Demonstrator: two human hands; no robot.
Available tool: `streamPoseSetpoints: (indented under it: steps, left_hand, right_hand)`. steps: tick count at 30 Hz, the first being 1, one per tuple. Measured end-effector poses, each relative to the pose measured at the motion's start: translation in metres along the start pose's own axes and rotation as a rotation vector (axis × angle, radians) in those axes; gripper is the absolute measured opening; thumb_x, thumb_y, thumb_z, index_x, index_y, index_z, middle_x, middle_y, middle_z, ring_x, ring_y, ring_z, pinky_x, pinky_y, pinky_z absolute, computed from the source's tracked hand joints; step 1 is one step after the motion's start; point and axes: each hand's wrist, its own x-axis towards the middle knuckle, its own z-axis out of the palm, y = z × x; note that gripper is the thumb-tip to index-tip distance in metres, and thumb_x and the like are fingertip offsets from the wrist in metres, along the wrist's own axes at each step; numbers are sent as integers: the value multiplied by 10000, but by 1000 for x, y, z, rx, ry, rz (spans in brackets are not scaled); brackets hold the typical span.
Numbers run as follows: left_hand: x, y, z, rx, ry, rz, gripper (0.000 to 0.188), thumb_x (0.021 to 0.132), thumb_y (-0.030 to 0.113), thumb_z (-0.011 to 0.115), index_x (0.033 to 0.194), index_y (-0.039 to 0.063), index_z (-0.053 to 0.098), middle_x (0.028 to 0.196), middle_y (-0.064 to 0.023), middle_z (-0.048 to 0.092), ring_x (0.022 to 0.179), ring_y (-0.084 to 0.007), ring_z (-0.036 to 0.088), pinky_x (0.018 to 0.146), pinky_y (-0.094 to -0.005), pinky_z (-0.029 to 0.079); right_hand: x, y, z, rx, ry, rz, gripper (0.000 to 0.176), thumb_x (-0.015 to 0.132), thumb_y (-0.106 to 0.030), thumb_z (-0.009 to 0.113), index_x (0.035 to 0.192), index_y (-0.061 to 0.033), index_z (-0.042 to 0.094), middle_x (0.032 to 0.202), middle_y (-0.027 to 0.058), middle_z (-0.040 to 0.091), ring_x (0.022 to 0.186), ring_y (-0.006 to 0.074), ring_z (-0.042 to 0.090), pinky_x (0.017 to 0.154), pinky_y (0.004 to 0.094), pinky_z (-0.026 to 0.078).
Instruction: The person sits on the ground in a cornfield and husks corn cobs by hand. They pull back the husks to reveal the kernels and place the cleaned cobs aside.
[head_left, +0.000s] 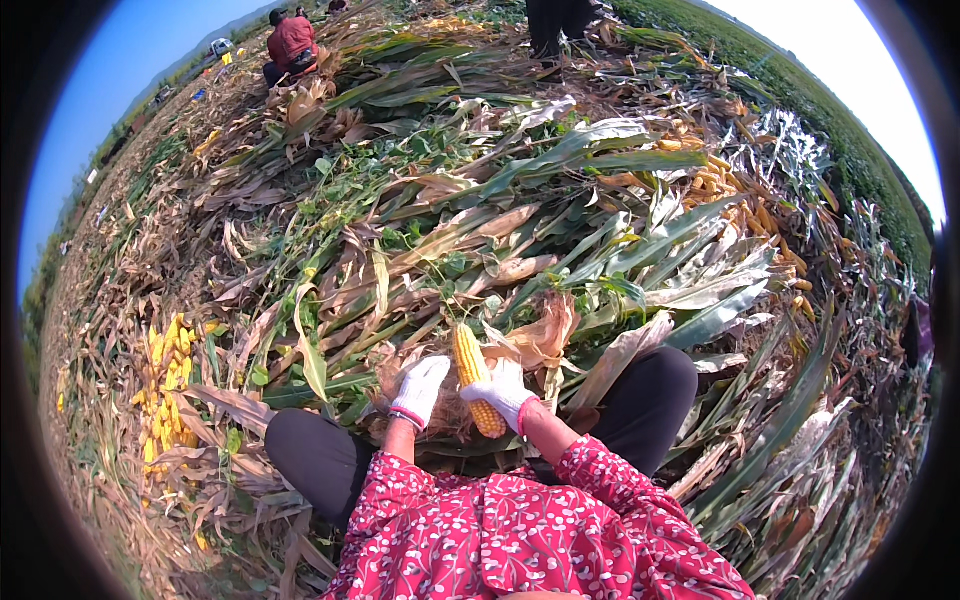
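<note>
My right hand (504, 393), in a white knitted glove with a pink cuff, grips a husked ear of corn (469, 357). Its kernels are yellow and bare, and the tip points away from me. To the left, my left hand (424, 386), gloved the same way, is beside dry corn silk and husk (388, 369); its fingers are turned from view, so whether it holds anything is hidden. Peeled-back brown husks (541, 334) lie just beyond my right hand. Between my bent knees are more corn stalks and leaves.
Cut corn stalks (420, 277) cover the ground ahead. Husked ears form a pile (166, 390) at left and another (716, 184) at far right. A person in a red top (291, 45) sits farther off; another person's dark-clothed legs (553, 26) show at the top.
</note>
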Motion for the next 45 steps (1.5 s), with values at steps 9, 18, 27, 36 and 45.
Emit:
streamPoseSetpoints:
  steps: [9, 18, 27, 36, 45]
  left_hand:
    - [-3, -40, 6, 339, -52, -357, 450, 968, 391, 582, 1212, 35, 713, 1210, -265, 693, 1154, -433, 648, 985, -463, 509]
    - [5, -46, 18, 442, 39, -172, 342, 979, 283, 581, 1192, 40, 693, 1192, -222, 707, 1132, -430, 646, 975, -486, 504]
    - [22, -58, -4, 432, 171, -272, 472, 965, 413, 628, 1301, 83, 660, 1268, -221, 688, 1157, -402, 659, 979, -474, 521]
    - [2, -51, 15, 637, -199, -561, 510, 952, 402, 623, 1397, 153, 610, 1448, -160, 611, 1327, -356, 593, 1072, -518, 475]
    - [-2, -42, 18, 617, -312, -543, 463, 955, 257, 563, 1390, 101, 601, 1402, -188, 624, 1286, -387, 602, 1042, -506, 500]
  right_hand:
    - [22, 11, -148, 1085, -295, 438, 419, 884, -229, 757, 1188, 0, 581, 871, 142, 677, 677, 256, 690, 564, 373, 595]
    - [96, 17, -374, 1086, 554, -105, 342, 994, -293, 660, 1256, -90, 578, 1067, 96, 682, 788, 191, 664, 662, 345, 565]
    - [68, 56, -104, 480, -112, 331, 272, 965, -272, 652, 1139, -65, 681, 898, 62, 738, 723, 155, 676, 640, 316, 564]
    - [78, -8, -16, -433, -49, -79, 324, 981, -385, 598, 1079, -96, 708, 1002, 208, 738, 952, 419, 702, 832, 489, 552]
    - [107, 56, 60, -1097, -417, -183, 465, 988, -482, 529, 1263, -147, 697, 1373, 94, 665, 1283, 295, 600, 1072, 488, 418]
